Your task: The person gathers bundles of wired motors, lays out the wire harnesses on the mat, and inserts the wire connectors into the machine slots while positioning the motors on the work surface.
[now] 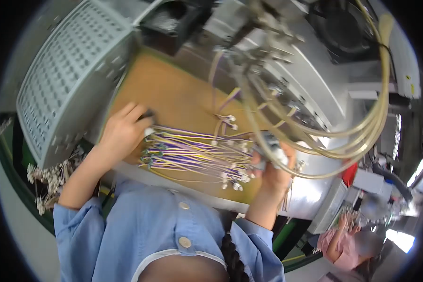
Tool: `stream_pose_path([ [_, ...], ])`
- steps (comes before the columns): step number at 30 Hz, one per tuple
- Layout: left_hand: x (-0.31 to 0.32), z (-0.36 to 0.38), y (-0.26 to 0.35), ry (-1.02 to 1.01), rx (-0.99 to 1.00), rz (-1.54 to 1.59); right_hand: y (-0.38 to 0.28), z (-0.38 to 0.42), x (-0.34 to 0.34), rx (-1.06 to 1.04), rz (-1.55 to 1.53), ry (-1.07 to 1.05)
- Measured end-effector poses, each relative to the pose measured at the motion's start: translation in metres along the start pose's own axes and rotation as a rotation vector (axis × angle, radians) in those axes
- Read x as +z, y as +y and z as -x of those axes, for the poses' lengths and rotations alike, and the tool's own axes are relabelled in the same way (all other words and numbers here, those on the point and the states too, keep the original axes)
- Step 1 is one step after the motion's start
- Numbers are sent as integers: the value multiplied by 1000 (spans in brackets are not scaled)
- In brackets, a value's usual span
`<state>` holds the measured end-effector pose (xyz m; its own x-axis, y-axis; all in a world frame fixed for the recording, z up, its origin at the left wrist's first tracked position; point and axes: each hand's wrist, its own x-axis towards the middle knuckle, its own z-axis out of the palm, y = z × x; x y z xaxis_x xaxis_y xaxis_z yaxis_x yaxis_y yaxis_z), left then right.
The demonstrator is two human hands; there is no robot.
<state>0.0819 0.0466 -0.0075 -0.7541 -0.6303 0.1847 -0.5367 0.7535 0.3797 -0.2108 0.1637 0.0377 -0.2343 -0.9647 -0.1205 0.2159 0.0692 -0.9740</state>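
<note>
A bundle of purple, yellow and white wires with small white connectors lies across the brown work board. At the left ends of the wires is my left hand, its fingertips closed near a small dark piece; what they pinch is blurred. My right hand is at the right ends, partly behind clear tubes. Its fingers are closed around a blurred grey-and-white thing whose kind I cannot make out. A few separate wires with white connectors lie above the bundle.
Yellowish clear tubes loop over the right side, close to my right hand. Metal machine parts stand behind the board. A grey perforated case borders the left. More connectors hang at lower left. Another person works at far right.
</note>
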Motion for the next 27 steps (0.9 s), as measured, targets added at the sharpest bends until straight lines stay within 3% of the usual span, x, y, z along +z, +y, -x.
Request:
stream_pose_path([
  [3,3,0,16,56,39,19,1,3,5,-113,-185,316],
  [4,4,2,17,77,-26,41,9,8,-11,-63,-371,382],
  [6,-5,-6,20,90,-77,66,10,7,-25,-46,-459,425],
  [10,-27,-22,37,141,-66,251,7,-8,-23,-75,-416,341],
  [14,-29,-23,50,224,-109,445,0,-30,-15,-55,-286,559],
  [16,-29,-26,54,221,-47,408,7,-31,-33,-24,-445,520],
  [17,-29,-30,55,215,-15,380,-5,-25,-42,83,-295,316],
  [18,-30,-31,56,207,-14,380,-15,-23,-41,114,-273,302],
  [19,-31,-32,55,206,3,393,-14,-7,-57,6,33,362],
  [21,-32,-30,52,256,-39,428,-22,17,-63,-131,335,413],
  [22,-32,-28,49,244,-9,433,-28,23,-47,-120,313,414],
  [24,-26,-21,48,304,79,452,-25,20,21,-208,595,240],
  [25,-21,-20,51,386,159,469,-25,8,52,-346,781,1],
  [26,-20,-16,53,342,130,460,-20,-1,78,-515,955,-226],
  [27,-23,-11,52,306,105,469,-8,-1,88,-366,949,-302],
])
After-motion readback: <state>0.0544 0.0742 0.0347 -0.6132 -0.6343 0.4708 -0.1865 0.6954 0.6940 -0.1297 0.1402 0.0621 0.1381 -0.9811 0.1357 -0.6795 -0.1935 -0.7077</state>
